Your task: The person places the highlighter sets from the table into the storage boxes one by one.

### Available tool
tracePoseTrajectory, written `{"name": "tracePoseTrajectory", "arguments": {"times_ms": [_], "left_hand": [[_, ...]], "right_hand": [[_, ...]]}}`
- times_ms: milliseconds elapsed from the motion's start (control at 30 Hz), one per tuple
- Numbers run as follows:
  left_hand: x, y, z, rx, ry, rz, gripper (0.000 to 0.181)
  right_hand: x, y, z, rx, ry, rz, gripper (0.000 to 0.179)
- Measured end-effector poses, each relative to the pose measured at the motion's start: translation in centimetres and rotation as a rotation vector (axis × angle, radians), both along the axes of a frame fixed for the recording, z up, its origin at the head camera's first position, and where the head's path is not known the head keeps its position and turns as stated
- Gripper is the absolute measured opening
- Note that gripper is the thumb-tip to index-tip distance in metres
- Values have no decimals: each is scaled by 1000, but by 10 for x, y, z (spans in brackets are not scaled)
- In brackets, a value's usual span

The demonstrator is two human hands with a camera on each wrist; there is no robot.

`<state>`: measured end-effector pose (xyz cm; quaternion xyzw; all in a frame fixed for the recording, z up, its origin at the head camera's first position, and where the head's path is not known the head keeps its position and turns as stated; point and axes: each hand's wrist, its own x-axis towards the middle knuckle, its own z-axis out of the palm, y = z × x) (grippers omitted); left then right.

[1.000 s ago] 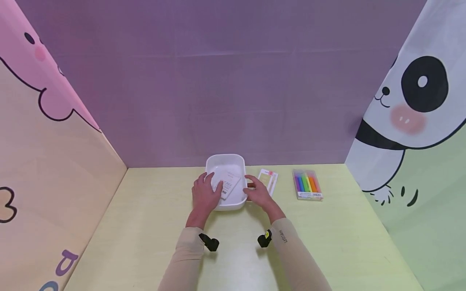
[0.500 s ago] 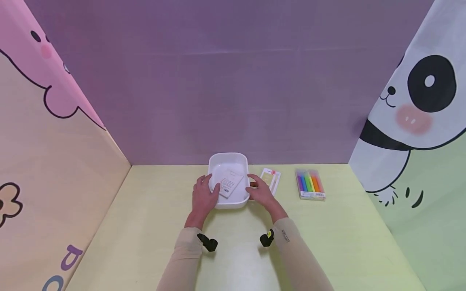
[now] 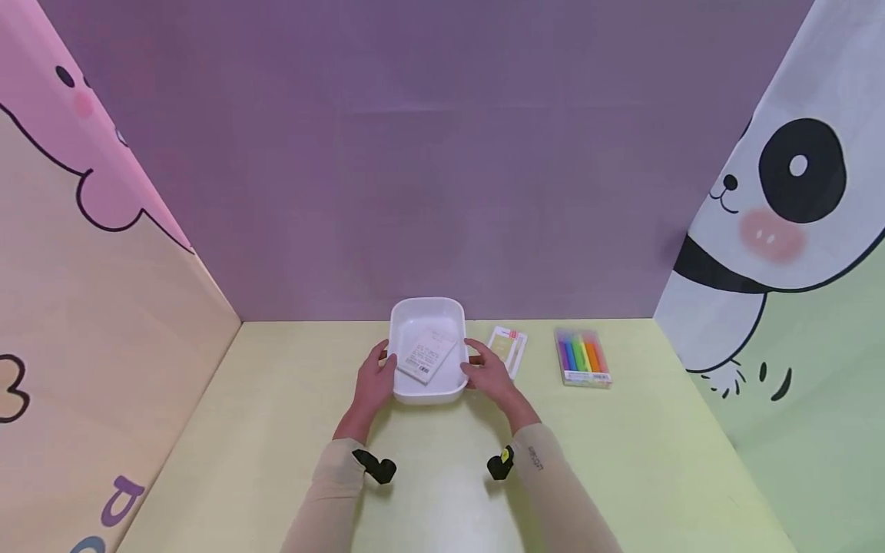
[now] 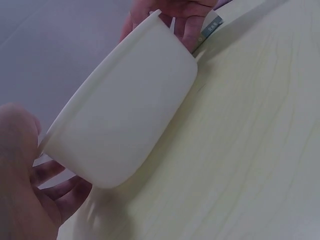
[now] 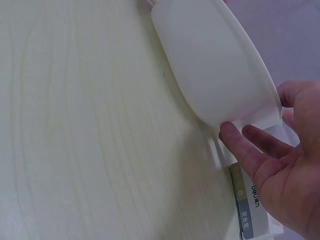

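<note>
A white plastic tub (image 3: 429, 390) with rounded corners is held between both hands at the middle back of the table. Inside it a thin white packet with printed text and a barcode (image 3: 427, 356) lies at a slant. My left hand (image 3: 376, 381) grips the tub's left side, thumb at the rim, and in the left wrist view its fingers (image 4: 70, 199) reach against the outer wall. On the opposite side my right hand (image 3: 489, 375) grips the right wall, fingertips low on the outside in the right wrist view. Whether the tub's base touches the table I cannot tell.
Just right of the tub lies a flat white and yellow package (image 3: 508, 350), partly behind my right hand. Farther right is a clear case of coloured highlighters (image 3: 584, 358). A purple backdrop (image 3: 442, 169) rises behind the table, with printed side panels left and right.
My left hand has moved from over the tub's near-left corner, thumb inside by the packet, to its left side. My right hand has stayed at the right side.
</note>
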<state>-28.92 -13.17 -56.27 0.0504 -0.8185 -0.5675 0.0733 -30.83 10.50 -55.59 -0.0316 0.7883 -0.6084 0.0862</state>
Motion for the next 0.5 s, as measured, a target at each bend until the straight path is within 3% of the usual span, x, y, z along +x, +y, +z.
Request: {"name": "tracePoseTrajectory", "arguments": {"times_ms": [500], "left_hand": [[-3,-13,-4,-32,6,-22,42]], "right_hand": [[4,-4,0,31,31,-20,52]]}}
